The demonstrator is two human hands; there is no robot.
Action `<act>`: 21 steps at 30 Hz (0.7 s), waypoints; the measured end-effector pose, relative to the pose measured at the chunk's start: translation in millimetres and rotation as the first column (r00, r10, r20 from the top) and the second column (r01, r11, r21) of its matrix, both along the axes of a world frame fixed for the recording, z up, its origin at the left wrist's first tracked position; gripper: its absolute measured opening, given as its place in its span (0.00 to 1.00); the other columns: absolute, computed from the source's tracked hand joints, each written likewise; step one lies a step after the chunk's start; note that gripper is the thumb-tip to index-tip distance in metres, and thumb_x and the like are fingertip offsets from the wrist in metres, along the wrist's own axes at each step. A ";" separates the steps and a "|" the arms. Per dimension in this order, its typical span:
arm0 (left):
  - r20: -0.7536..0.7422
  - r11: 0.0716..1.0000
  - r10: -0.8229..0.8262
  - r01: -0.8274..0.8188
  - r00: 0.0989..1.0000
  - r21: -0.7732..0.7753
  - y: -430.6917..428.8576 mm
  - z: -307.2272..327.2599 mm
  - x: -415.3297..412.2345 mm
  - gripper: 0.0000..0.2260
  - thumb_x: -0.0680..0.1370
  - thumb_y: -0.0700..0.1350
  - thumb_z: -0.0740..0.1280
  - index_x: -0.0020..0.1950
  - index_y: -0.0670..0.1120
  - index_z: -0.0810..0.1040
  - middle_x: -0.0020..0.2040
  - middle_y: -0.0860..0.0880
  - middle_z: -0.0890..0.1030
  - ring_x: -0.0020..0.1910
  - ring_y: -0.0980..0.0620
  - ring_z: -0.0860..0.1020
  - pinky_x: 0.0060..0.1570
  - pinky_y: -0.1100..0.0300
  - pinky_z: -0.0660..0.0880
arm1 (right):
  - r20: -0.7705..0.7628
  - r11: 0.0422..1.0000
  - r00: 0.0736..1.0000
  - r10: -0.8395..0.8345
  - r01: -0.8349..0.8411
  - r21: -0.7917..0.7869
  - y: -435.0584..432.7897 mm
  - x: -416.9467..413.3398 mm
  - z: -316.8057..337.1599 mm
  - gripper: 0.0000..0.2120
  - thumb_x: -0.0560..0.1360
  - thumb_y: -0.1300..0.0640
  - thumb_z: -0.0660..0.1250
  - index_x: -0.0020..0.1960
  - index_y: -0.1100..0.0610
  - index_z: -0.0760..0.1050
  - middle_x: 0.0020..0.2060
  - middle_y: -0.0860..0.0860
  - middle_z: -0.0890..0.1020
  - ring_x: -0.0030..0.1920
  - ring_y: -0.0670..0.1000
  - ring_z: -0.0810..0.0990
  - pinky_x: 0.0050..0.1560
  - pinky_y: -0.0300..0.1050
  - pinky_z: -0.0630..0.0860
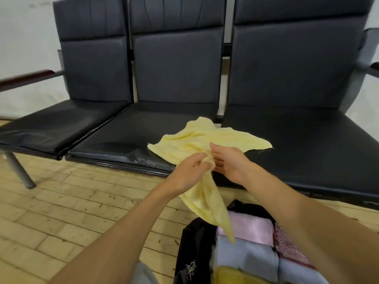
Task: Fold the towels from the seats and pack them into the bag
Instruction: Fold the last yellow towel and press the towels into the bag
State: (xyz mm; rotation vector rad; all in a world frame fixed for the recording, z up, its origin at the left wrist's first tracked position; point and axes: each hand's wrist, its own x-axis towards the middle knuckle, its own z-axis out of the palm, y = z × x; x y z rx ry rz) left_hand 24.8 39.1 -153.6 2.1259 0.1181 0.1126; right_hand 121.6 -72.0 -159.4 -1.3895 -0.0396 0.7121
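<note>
Over black seats [127, 132], left hand [189, 173] pinches yellow towel [205, 138], right hand [229, 160] touching.

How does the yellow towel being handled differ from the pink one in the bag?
The yellow towel is unfolded and rumpled; the pink towel is folded into a block. The yellow towel lies across the seats, one end hanging over the edge, gripped by the left hand; the pink towel sits untouched in the bag. Both are pale cloths.

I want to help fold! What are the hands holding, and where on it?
The left hand pinches the yellow towel at a bunched spot near its middle; the right hand touches it there, held straight.
</note>
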 end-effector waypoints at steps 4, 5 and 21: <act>-0.038 0.984 -0.165 0.162 0.986 -0.074 -16.5 1.7 0.7 0.07 0.81 0.46 0.62 0.45 0.51 0.77 0.40 0.61 0.78 0.43 0.65 0.74 0.47 0.70 0.68 | -0.023 0.997 0.996 -0.082 0.082 -0.007 -27.5 3.9 4.7 0.13 0.73 0.69 0.70 0.57 0.64 0.78 0.53 0.59 0.81 0.49 0.56 0.81 0.41 0.47 0.79; -0.043 0.981 -0.187 0.184 0.981 -0.066 -19.4 0.9 3.2 0.08 0.80 0.47 0.63 0.45 0.47 0.78 0.42 0.56 0.79 0.44 0.62 0.75 0.49 0.66 0.69 | -0.015 0.994 0.993 -0.113 0.113 -0.011 -37.5 7.3 5.0 0.16 0.72 0.71 0.70 0.58 0.63 0.78 0.55 0.59 0.81 0.52 0.56 0.81 0.42 0.47 0.79; -0.085 0.629 0.518 -0.311 0.851 0.712 3.4 -44.3 39.5 0.31 0.75 0.55 0.70 0.71 0.43 0.63 0.67 0.42 0.63 0.65 0.42 0.64 0.63 0.50 0.67 | 0.328 0.924 0.937 -0.119 0.225 -0.309 -194.8 22.7 -5.9 0.14 0.70 0.73 0.66 0.50 0.60 0.82 0.48 0.57 0.83 0.52 0.56 0.81 0.53 0.51 0.79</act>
